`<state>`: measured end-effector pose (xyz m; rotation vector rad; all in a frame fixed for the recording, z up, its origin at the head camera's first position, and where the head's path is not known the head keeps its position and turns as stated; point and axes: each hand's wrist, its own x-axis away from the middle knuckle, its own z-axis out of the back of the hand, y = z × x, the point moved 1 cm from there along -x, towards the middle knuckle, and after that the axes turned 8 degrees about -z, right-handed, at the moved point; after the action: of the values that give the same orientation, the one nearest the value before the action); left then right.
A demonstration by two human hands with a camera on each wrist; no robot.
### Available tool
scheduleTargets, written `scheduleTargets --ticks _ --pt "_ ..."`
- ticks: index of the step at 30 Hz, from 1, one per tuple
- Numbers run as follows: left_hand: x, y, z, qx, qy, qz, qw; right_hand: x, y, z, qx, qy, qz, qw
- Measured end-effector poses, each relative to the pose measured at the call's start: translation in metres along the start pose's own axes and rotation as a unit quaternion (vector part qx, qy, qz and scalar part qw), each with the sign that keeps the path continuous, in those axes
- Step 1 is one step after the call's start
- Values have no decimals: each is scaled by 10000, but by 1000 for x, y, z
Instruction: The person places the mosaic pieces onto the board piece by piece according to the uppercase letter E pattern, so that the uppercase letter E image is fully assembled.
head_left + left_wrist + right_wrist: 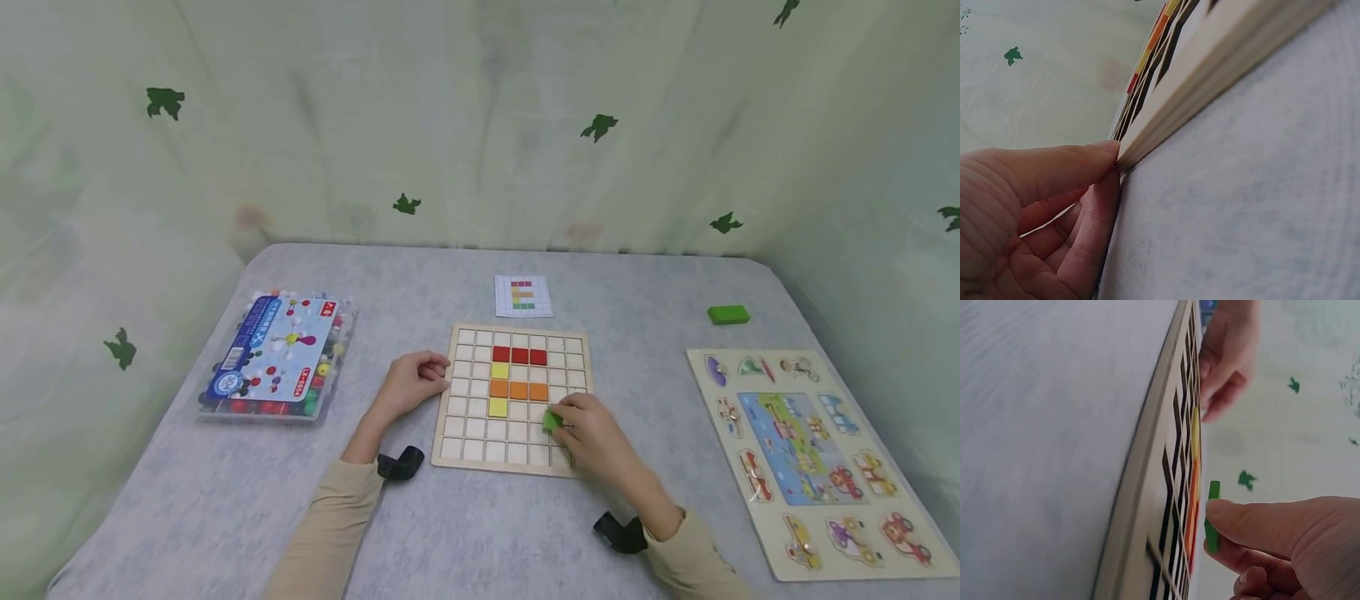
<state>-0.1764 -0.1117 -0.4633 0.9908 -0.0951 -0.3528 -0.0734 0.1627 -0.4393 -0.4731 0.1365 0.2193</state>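
Note:
A wooden grid board point(468, 469) lies on the table with three red tiles point(519, 356), three orange tiles point(518, 390) and two yellow tiles point(498, 407) in its squares. My left hand point(408, 383) holds the board's left edge, thumb tip at the rim and curled fingers against the side, as the left wrist view shows. Between thumb and fingers, my right hand point(600, 437) pinches a green tile point(1212, 517) over the board's lower right part. Behind the board lies a small card point(523, 297) printed with a coloured block pattern.
A clear plastic box point(281, 358) of coloured balls sits at the left. On the right lies a wooden picture puzzle point(757, 533), with a green block point(728, 315) behind it. Black wrist bands point(401, 463) show at both wrists. A pale curtain point(480, 125) hangs behind the table.

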Motion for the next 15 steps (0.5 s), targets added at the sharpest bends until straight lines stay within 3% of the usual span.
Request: scheduleTargets --ticks 7,15 --pt "-1 4 0 -29 3 59 10000 -10 -24 -18 -45 93 503 9987" --pt "0 3 1 -73 4 35 10000 -15 -39 -29 -182 -158 680 9974"
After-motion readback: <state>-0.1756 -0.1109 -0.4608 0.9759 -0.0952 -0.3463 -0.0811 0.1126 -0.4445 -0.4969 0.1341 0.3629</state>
